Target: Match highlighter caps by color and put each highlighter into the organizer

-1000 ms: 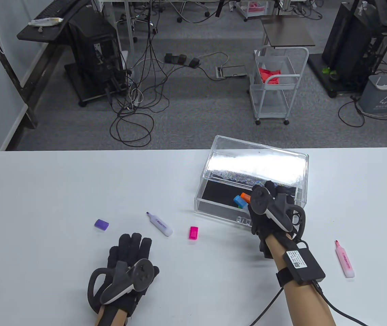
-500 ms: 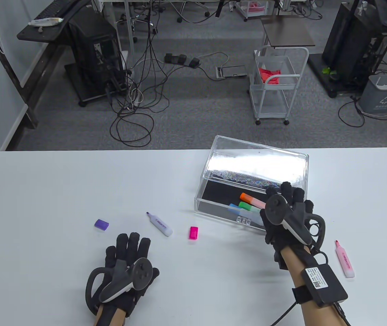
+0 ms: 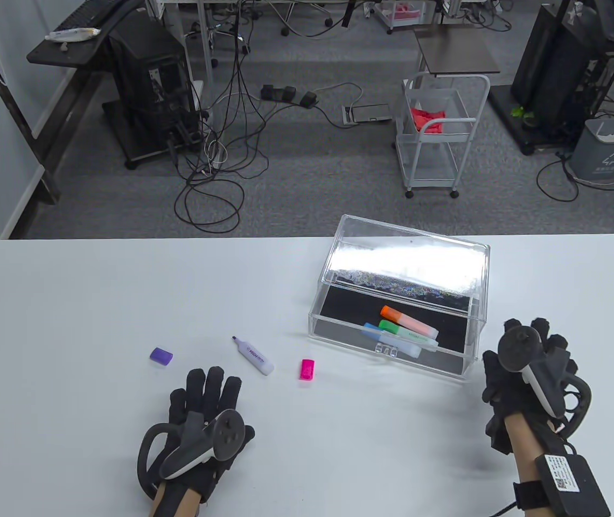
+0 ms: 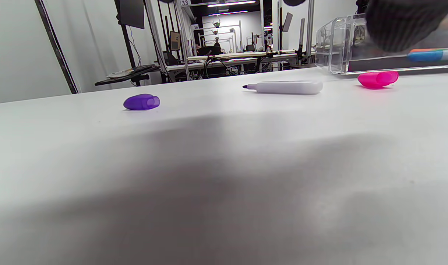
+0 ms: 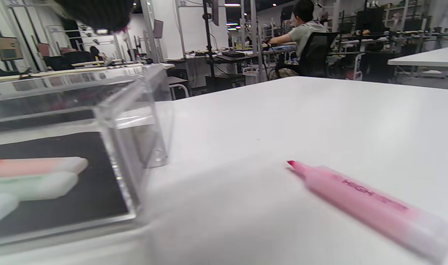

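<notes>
The clear organizer (image 3: 339, 258) (image 5: 128, 121) holds capped orange (image 3: 406, 319), green (image 3: 406, 332) and blue (image 4: 426, 55) highlighters. An uncapped purple highlighter (image 3: 253, 355) (image 4: 286, 87) lies on the table between a purple cap (image 3: 161, 355) (image 4: 141, 102) and a pink cap (image 3: 307, 370) (image 4: 377, 79). My left hand (image 3: 207, 388) rests flat and open just in front of them. My right hand (image 3: 533, 344) hovers to the right of the organizer with relaxed fingers, holding nothing. It hides the uncapped pink highlighter (image 5: 367, 206) in the table view; the right wrist view shows it lying on the table.
The white table (image 3: 70, 301) ends just behind the organizer. Beyond it the floor holds cables, a white cart (image 3: 441, 134) and a grey bin (image 3: 606, 148). A person sits at a far desk in the right wrist view.
My right hand has pulled out of the organizer, to the right and toward the front, leaving the orange highlighter inside. It now covers the pink highlighter. My left hand has stayed put.
</notes>
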The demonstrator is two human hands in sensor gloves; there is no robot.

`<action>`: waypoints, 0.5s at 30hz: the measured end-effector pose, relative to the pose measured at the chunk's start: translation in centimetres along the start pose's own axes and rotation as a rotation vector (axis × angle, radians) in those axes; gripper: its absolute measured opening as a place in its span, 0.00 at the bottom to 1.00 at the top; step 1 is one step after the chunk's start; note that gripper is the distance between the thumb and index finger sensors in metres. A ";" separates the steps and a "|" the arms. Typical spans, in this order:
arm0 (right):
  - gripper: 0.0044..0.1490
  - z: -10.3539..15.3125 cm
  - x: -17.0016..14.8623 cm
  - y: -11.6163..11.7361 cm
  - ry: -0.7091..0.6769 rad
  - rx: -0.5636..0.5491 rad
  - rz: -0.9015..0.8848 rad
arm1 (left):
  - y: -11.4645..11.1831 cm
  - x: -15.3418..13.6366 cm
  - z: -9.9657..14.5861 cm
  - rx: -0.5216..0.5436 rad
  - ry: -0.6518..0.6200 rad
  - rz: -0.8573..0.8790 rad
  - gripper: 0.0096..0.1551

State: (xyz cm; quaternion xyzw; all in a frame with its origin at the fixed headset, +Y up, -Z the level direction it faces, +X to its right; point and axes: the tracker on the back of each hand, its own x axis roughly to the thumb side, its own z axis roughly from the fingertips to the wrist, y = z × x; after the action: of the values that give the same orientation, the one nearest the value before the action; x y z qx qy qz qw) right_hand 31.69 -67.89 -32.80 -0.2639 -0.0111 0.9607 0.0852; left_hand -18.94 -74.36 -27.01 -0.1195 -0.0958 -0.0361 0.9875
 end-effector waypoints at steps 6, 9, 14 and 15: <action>0.48 -1.3 -3.7 2.1 0.137 0.073 -0.009 | -0.1 0.0 -0.1 -0.012 0.002 -0.004 0.55; 0.49 -1.8 -4.9 3.4 0.185 0.116 0.000 | -0.1 0.1 -0.1 -0.016 0.001 -0.006 0.55; 0.49 -2.5 -6.6 5.7 0.268 0.213 0.036 | -0.1 0.1 -0.1 -0.023 0.002 -0.011 0.55; 0.49 -2.6 -6.8 6.0 0.275 0.220 0.043 | -0.1 0.1 -0.1 -0.024 0.003 -0.011 0.55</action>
State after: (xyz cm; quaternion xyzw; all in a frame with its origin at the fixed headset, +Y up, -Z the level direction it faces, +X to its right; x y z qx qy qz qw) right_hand 37.84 -75.06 -32.03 -0.3821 0.1113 0.9126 0.0937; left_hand -18.81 -74.48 -27.05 -0.1309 -0.0948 -0.0429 0.9859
